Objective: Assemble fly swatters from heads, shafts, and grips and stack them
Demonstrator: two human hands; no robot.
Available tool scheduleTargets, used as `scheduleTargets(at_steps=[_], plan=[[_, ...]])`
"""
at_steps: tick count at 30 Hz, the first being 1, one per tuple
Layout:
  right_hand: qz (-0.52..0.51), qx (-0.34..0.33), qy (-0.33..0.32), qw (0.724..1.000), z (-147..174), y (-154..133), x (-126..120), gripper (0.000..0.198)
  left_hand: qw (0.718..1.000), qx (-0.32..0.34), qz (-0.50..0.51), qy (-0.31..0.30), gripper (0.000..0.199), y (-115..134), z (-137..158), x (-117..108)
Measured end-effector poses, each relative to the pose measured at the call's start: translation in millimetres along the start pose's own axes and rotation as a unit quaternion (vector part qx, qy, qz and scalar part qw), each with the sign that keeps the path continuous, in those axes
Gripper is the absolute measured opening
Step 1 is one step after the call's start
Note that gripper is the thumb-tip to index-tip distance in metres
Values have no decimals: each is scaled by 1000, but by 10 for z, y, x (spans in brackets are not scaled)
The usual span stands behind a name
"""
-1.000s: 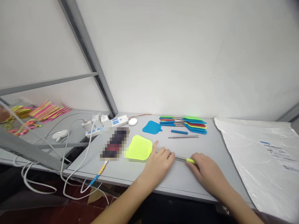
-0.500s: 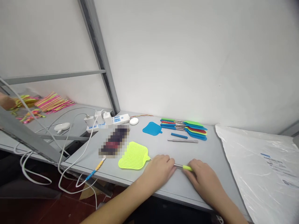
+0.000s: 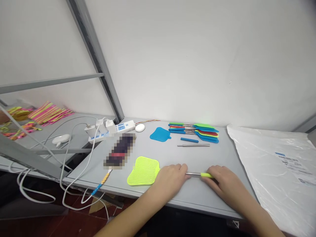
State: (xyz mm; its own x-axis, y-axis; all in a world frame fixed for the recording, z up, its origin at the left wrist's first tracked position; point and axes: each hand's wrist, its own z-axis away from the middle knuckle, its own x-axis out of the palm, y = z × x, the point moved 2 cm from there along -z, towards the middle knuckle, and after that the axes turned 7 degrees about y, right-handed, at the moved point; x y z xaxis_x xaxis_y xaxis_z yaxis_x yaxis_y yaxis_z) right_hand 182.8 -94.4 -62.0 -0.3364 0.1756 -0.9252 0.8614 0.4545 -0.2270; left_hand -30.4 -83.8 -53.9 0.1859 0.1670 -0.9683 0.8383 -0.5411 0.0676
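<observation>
A yellow-green fly swatter (image 3: 144, 171) lies across the front of the table, its perforated head to the left. My left hand (image 3: 172, 177) is closed around its metal rod close to the head. Over the yellow-green grip at the other end, my right hand (image 3: 221, 179) is wrapped. Bare rod shows between the two hands. Farther back are a loose blue swatter head (image 3: 160, 134), a blue grip (image 3: 189, 140) and a separate metal rod (image 3: 194, 145). Behind these lies a stack of finished-looking swatters (image 3: 206, 134) in blue, green, red and yellow.
A pixelated phone-like object (image 3: 120, 151) with a cable lies left of the swatter. Power strips (image 3: 125, 126) with white plugs and a round white object (image 3: 140, 127) sit behind it. A white plastic bag (image 3: 276, 171) covers the right side. Grey frame posts (image 3: 96, 59) stand at left.
My right hand has moved slightly right with the grip, and more rod shows between my hands. My left hand has shifted slightly toward the swatter's head, covering its neck. The view has shifted slightly.
</observation>
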Motion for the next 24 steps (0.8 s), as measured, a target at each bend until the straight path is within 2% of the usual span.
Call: scheduleTargets(at_steps=[7,11,13,15,18,24], plan=[[38,-12,29,999,27,110,16,28,999,32,-17,32,18,-41,9,14],[115,-18,113,987,-69,-59,120,25,997,29,-43,63,9,-29,-5,29],[131,-59,136,980,-137,-222,209,25,995,47,-48,71,6,-4,-16,37],[120,-90,141,979,-193,-371,297,27,994,59,-45,74,6,11,-18,40],[95,-88,149,980,-222,-476,363,28,995,61,-43,74,8,4,-2,39],[59,-68,134,987,-164,-421,338,21,993,74,-51,77,8,-14,29,49]])
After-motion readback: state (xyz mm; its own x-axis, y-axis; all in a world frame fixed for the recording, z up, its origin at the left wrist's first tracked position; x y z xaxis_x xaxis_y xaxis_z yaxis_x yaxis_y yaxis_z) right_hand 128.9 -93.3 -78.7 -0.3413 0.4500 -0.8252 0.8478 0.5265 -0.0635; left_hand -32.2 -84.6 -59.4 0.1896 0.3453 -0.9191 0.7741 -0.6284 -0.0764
